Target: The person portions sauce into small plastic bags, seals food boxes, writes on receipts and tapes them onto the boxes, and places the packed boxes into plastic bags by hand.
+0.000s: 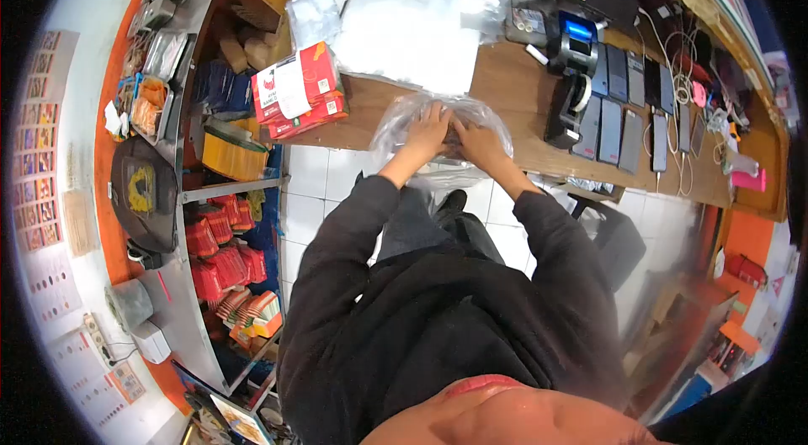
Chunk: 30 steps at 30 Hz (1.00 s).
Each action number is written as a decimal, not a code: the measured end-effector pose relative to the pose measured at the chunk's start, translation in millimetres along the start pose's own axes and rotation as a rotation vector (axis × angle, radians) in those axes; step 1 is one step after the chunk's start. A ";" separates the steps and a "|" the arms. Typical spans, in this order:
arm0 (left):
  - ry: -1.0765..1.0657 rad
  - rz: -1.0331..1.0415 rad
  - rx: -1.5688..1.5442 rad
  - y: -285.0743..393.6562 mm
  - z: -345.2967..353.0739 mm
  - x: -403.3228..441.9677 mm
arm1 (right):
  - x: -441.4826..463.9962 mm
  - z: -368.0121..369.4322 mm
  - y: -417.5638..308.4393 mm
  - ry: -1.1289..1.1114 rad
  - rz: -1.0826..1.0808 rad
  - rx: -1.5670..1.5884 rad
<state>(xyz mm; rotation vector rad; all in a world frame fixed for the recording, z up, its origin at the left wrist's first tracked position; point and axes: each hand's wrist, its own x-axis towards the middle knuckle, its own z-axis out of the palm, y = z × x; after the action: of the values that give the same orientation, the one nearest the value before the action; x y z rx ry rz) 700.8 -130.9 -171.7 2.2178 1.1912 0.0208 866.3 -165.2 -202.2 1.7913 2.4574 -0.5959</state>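
A clear plastic bag (491, 115) lies crumpled over the front edge of the wooden table, part of it hanging down. My left hand (427, 134) rests on the bag with its fingers stretched forward. Close beside it, my right hand (478, 145) also lies on the plastic, fingers extended toward the left hand. Something dark shows through the plastic between the hands; I cannot make out what it is. Left of the bag sits a red box (300, 92) with a white paper (290, 92) on it. Beyond the hands are white plastic sheets (404, 20).
On the right of the wooden table (513, 79) stand a black tape dispenser (568, 113), a small device with a blue screen (577, 34), several phones (610, 129) and white cables (673, 100). Shelves with red packets (223, 235) stand to the left.
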 end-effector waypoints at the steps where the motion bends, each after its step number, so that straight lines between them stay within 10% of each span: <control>1: 0.080 0.024 0.217 -9.2 1.3 9.0 | 3.6 -3.7 2.7 0.006 -0.011 -0.009; 3: 0.024 0.028 0.266 -25.9 4.4 21.9 | 0.3 -8.1 2.5 0.158 -0.245 -0.201; 10: -0.249 0.133 0.626 -32.4 -33.1 9.4 | 11.2 -42.3 -24.0 -0.030 0.159 -0.195; 12: -0.025 0.489 0.311 -58.5 -32.0 5.3 | 27.1 -58.3 -29.4 -0.096 0.214 -0.067; 15: 0.154 0.398 -0.466 -49.3 -157.8 -67.7 | 58.9 -124.1 -72.2 -0.158 0.145 0.231; 19: 1.088 -0.292 -0.527 -161.5 -201.6 -124.9 | 138.4 -113.8 -149.8 0.023 0.039 1.116; 22: 1.078 -0.549 -0.845 -257.0 -156.2 -134.4 | 196.8 -64.1 -196.1 -0.075 0.225 1.390; 24: 0.666 -0.409 -1.539 -286.6 -134.0 -135.1 | 203.7 -58.4 -222.1 -0.092 0.279 1.410; 30: 0.618 -0.512 -1.761 -233.3 -130.5 -176.1 | 153.8 -59.8 -237.8 0.038 0.163 1.441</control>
<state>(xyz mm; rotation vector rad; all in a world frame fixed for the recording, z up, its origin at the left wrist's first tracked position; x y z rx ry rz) 383.3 -103.7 -141.1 0.3262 1.1491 1.1096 606.7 -67.3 -119.6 2.1242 1.7698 -2.7325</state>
